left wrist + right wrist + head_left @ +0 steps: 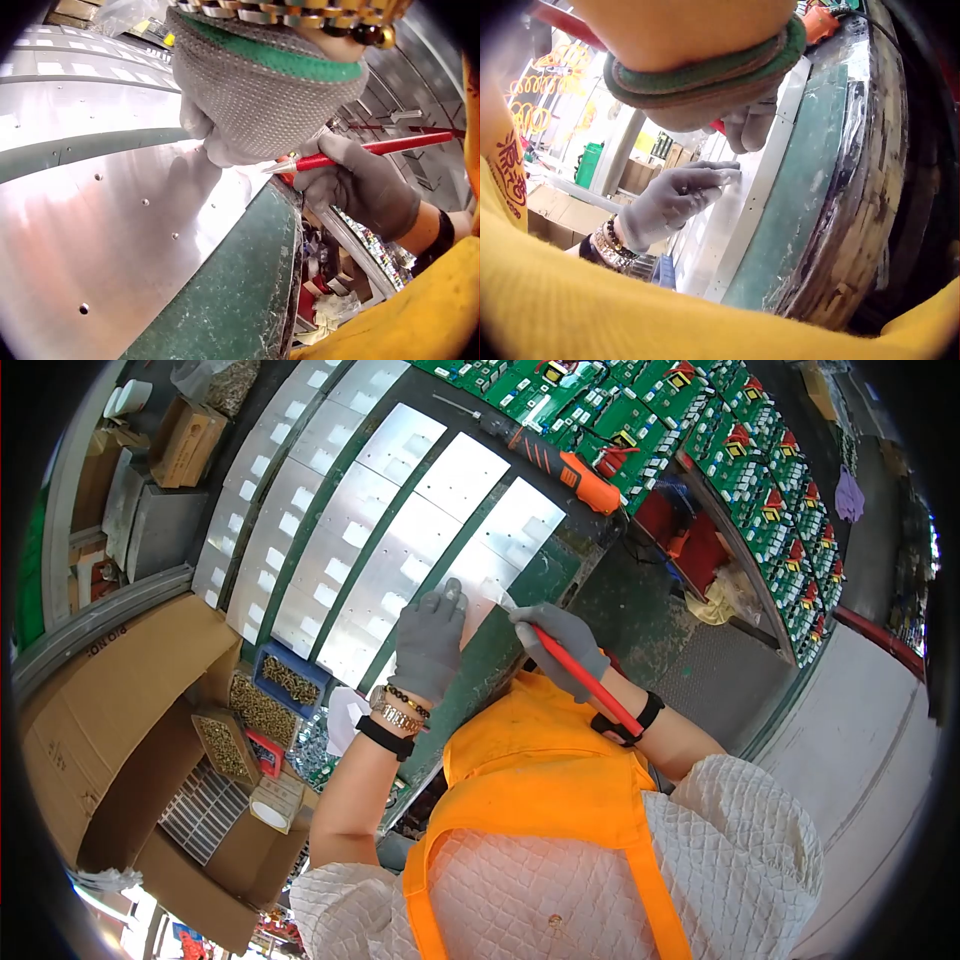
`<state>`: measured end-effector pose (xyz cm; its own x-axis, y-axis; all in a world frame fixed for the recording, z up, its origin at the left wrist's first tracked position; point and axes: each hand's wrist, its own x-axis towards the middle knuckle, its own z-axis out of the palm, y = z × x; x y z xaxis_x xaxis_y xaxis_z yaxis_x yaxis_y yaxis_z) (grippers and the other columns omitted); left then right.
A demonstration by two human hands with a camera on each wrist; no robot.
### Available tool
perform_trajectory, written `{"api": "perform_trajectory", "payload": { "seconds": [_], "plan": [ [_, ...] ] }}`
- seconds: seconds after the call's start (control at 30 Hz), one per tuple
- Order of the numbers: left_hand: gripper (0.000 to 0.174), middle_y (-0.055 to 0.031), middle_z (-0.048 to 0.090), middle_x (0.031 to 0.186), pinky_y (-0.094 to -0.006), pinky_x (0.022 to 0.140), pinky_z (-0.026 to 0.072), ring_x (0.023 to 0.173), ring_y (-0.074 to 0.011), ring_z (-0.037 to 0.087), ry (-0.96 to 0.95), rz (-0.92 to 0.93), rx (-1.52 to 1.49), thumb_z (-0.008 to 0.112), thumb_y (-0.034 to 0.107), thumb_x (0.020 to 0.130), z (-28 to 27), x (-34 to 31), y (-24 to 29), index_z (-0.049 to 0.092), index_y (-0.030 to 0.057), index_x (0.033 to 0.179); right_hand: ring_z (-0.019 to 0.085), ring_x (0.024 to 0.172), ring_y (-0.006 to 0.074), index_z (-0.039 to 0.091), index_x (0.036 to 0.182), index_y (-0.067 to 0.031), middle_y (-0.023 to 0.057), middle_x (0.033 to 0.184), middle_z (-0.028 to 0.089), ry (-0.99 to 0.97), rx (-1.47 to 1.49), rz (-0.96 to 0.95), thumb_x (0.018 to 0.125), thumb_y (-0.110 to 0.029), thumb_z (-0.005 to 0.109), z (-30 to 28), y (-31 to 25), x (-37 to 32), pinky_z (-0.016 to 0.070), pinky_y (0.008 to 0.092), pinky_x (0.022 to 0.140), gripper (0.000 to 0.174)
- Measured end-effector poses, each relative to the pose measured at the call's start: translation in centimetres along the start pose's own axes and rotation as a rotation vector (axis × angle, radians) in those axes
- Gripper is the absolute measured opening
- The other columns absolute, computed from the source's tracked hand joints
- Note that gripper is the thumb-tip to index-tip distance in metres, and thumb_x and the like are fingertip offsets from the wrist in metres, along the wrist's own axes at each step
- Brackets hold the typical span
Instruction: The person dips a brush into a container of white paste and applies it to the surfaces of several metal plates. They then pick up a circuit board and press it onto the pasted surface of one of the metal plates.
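Observation:
Rows of flat metal plates with small holes and white rectangles lie on a green bench. My gloved left hand rests on the plate row nearest me, fingertips on the metal; in the left wrist view the same hand covers part of the bare plate. My gloved right hand grips a red pen-like tool, its pale pointed tip at the plate's edge just right of the left fingers. The right wrist view shows the left hand on the plate, while the right hand's grip is partly hidden.
An orange and black power screwdriver lies beyond the plates. Green circuit boards fill the far right. At left are a blue tray of screws and a large open cardboard box. The bench's worn edge runs near my body.

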<state>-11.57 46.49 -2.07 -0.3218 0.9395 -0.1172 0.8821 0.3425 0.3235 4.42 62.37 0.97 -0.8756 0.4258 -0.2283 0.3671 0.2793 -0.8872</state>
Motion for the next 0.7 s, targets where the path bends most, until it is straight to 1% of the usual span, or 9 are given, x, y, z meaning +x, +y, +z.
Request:
{"api": "perform_trajectory", "payload": {
  "seconds": [0.13,0.23,0.3,0.43,0.5,0.53,0.6,0.7],
  "plan": [
    [0.043,-0.0103,0.057,0.138,-0.0392,0.091,0.0448,0.115,-0.0276,0.057,0.0,-0.013,0.007,0.058,0.002,0.076,0.3,0.0,0.0,0.064,0.0031,0.119,0.066,0.092,0.0325,0.065,0.107,-0.0076,0.0136,0.099,0.067,-0.043,-0.056,0.033,0.093,-0.015,0.059,-0.8,-0.5,-0.5,0.0529,0.037,0.082,0.017],
    [0.044,-0.01,0.057,0.138,-0.0389,0.091,0.0449,0.115,-0.0272,0.057,-0.002,-0.018,0.018,0.058,0.003,0.076,0.4,-0.1,0.0,0.064,0.0032,0.119,0.066,0.091,0.0325,0.064,0.107,-0.0076,0.0139,0.097,0.067,-0.036,0.031,0.023,0.093,-0.015,0.06,-0.8,-1.3,-0.2,0.0529,0.0374,0.081,0.017],
    [0.044,-0.0098,0.057,0.138,-0.0388,0.091,0.045,0.114,-0.027,0.057,-0.006,-0.02,0.018,0.059,0.003,0.076,0.4,-0.1,0.1,0.063,0.0034,0.119,0.066,0.09,0.0324,0.064,0.108,-0.0073,0.0144,0.096,0.066,0.016,0.015,-0.083,0.093,-0.014,0.06,-0.1,-1.2,0.5,0.0529,0.0372,0.08,0.017],
    [0.044,-0.0093,0.057,0.138,-0.0386,0.092,0.0449,0.114,-0.0268,0.057,-0.006,-0.02,0.028,0.059,0.004,0.076,0.3,0.0,0.2,0.063,0.0038,0.12,0.066,0.09,0.0326,0.064,0.107,-0.0071,0.0147,0.096,0.066,0.026,-0.028,-0.09,0.093,-0.013,0.06,0.4,0.3,0.2,0.0531,0.0369,0.079,0.016],
    [0.044,-0.0093,0.057,0.138,-0.0387,0.092,0.0449,0.114,-0.0267,0.057,-0.014,-0.026,0.035,0.059,0.004,0.076,0.4,0.0,0.1,0.063,0.0038,0.12,0.066,0.089,0.0319,0.064,0.108,-0.0066,0.0142,0.096,0.066,-0.011,-0.044,-0.037,0.093,-0.012,0.061,-0.4,0.3,-0.5,0.0532,0.036,0.078,0.017],
    [0.045,-0.0093,0.057,0.138,-0.0388,0.092,0.0448,0.115,-0.0267,0.057,-0.012,-0.029,0.038,0.059,0.003,0.076,0.5,-0.1,0.2,0.063,0.0039,0.121,0.066,0.089,0.0319,0.064,0.108,-0.0066,0.0142,0.096,0.066,-0.012,-0.046,-0.04,0.093,-0.012,0.061,-0.6,0.1,-0.7,0.0532,0.036,0.078,0.017],
    [0.045,-0.0094,0.057,0.138,-0.0389,0.092,0.0447,0.115,-0.0267,0.057,-0.007,-0.032,0.041,0.058,0.003,0.077,0.5,-0.1,0.2,0.063,0.004,0.121,0.066,0.087,0.03,0.064,0.108,-0.0059,0.0137,0.096,0.066,-0.016,0.032,-0.017,0.093,-0.011,0.061,-1.1,-0.5,-1.0,0.0531,0.0345,0.077,0.017],
    [0.045,-0.0096,0.056,0.139,-0.0388,0.092,0.0445,0.115,-0.0267,0.057,-0.027,-0.029,0.054,0.058,0.003,0.077,0.4,-0.1,0.3,0.062,0.0044,0.122,0.066,0.087,0.0282,0.065,0.109,-0.0051,0.0133,0.096,0.066,0.01,0.038,-0.067,0.093,-0.011,0.062,-0.3,-1.2,0.0,0.0529,0.0332,0.077,0.017]
  ]
}}
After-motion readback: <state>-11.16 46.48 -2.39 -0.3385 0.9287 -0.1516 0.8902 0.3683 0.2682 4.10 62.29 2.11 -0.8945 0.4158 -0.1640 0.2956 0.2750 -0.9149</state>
